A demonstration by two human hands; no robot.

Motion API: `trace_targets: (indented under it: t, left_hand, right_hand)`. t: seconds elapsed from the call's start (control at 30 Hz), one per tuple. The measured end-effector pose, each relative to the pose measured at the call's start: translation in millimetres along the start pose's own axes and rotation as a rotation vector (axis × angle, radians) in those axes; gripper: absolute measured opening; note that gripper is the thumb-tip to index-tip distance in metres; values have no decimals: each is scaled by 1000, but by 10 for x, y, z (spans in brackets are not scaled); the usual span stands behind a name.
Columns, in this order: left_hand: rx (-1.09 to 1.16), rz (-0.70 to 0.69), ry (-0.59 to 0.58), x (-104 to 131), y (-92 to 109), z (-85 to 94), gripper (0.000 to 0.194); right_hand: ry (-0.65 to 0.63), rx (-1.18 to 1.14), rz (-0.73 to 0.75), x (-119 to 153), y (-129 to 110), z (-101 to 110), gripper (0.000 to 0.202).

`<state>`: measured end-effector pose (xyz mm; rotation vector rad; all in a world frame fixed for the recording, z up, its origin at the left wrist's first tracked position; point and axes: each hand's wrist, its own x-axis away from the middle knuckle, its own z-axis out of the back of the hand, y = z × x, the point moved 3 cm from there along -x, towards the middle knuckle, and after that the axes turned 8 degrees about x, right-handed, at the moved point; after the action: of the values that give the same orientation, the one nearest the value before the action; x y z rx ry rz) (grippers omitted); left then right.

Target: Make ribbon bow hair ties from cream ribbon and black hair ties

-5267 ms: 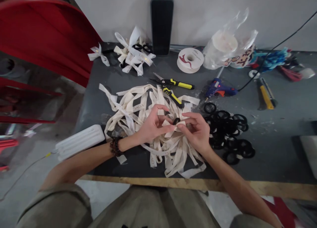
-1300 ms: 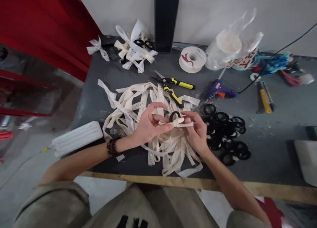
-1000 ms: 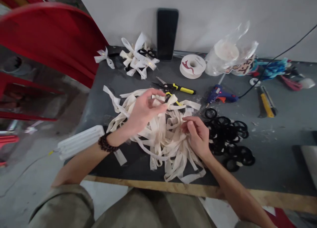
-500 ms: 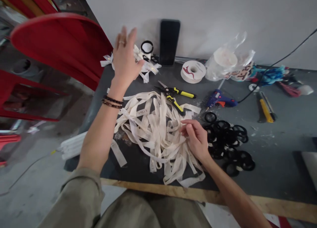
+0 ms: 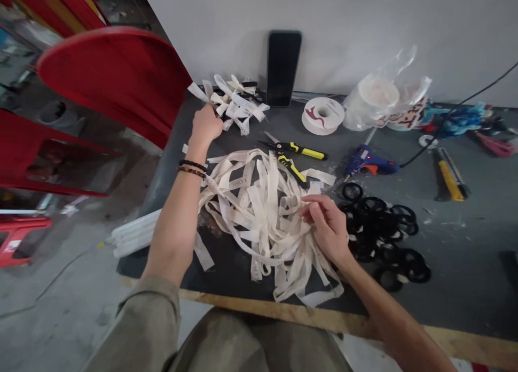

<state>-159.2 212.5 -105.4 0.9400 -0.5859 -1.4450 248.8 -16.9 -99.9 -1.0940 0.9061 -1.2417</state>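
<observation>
I have the dark grey table (image 5: 465, 264) filling most of my feed, with a red plastic chair (image 5: 117, 75) beyond the ribbon heap (image 5: 259, 205) and to its left. The heap is a tangle of flat cream strips, some printed. Just right of it I see a pile of black hair ties (image 5: 376, 221). Beyond it on the right stands a clear plastic bag (image 5: 351, 110); beyond it on the left sits a cluster of ribbon bows (image 5: 243, 108).

My wearer's right hand (image 5: 327, 226) is over the heap's right side, fingers loosely curled, a narrow gap between thumb and forefinger. The left hand (image 5: 207, 125), past the heap's far left side, is at the bows; its fingertips are hidden, so I cannot tell whether they grip one.

Directly beyond the heap, a smartphone (image 5: 283, 70) leans upright on the wall. Yellow-handled shears (image 5: 280, 145) lie spread at the heap's far edge, a hot glue gun (image 5: 371, 162) to its far right, a ribbon spool (image 5: 322, 125) beyond it, and a yellow utility knife (image 5: 450, 175) well to its right.
</observation>
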Motion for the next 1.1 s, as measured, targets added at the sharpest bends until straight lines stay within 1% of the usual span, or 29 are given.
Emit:
trace_targets:
  t: [0.03,0.1,0.13,0.17,0.23,0.3,0.33,0.37,0.4,0.43,0.47,0.5,0.53,0.57,0.6,0.63,0.67,0.7,0.73,0.77,0.8,0.87,0.9,0.93,0.97,1.0,1.03,1.1]
  left_hand:
    - [-53,67,34,22,42,4,37]
    - [-169,213,92,109,198,38,34]
    - [-226,278,119,180,318,66,36]
    - [-256,307,144,271,472,96,42]
    - [-324,337,180,519,845,153,50]
    - [-532,192,150,825,1286,177,46]
    - [-574,85,59,992,1487,155,43]
    - [-544,-23,-82,1169,1657,114,40]
    - [-466,-128,-296,1359,1790,50,39]
    - [-349,-214,-517,1561,1886,-14,35]
    - [-248,-288,-705,1764,1951,-68,34]
    - [-200,-364,-889,1970,1982,-125,29]
    - [-225,-416,-1009,2160,1978,-178,25]
    - [-258,-461,-1059,2328,1961,-232,26]
    - [-273,-490,-1056,2472,1942,-290,24]
    - [-287,-497,-1066,2602,1918,-360,21]
    - [-313,-508,-1070,2709,1898,-431,20]
    - [-342,-561,-1040,2786,1897,-493,22]
    - [-404,-585,-1004,2825,1892,-543,24]
    - [-449,-569,-998,2834,1886,-580,22]
    - [-430,-546,-1031,2820,1889,-599,20]
    - [-321,-437,-1032,2702,1907,-577,20]
    - [-272,-369,-1041,2624,1914,-552,18]
    - [-239,-288,-1031,2538,1917,-521,16]
    - [-230,-199,-995,2448,1916,-489,18]
    - [-222,-115,-966,2367,1919,-460,21]
    - [-195,-50,-957,2301,1930,-440,22]
    - [-128,45,-947,2189,1976,-412,17]
  right_hand:
    - [3,-2,0,0,-1,1,32]
    - [7,-4,3,3,-7,-1,31]
    - [8,-4,8,7,-10,-3,30]
    - [10,-2,15,13,-12,-6,28]
    - [21,5,34,32,-13,-10,26]
    - [44,18,63,58,-18,-3,24]
    - [61,34,83,72,-29,8,23]
    - [76,67,110,86,-51,23,21]
    - [80,118,152,99,-89,38,19]
    - [69,182,214,113,-147,53,18]
    - [42,257,292,130,-222,63,19]
    - [-4,324,391,152,-312,68,21]
    - [-42,364,489,179,-409,74,24]
    - [-66,376,554,207,-501,84,27]
    - [-69,360,576,230,-583,96,29]
    - [-72,327,561,247,-649,104,31]
    - [-67,282,515,255,-695,106,30]
    - [-49,224,460,254,-724,103,29]
    - [-18,154,403,240,-737,95,26]
    - [28,71,348,212,-734,87,22]
    - [85,-31,296,169,-719,81,19]
    - [170,-279,147,45,-656,65,15]
    - [178,-414,45,-24,-618,51,14]
    - [149,-517,-68,-86,-587,30,14]
    - [127,-585,-141,-135,-576,18,17]
    - [112,-611,-170,-169,-588,13,21]
    - [105,-601,-152,-188,-618,14,25]
    - [93,-526,-40,-183,-717,9,31]
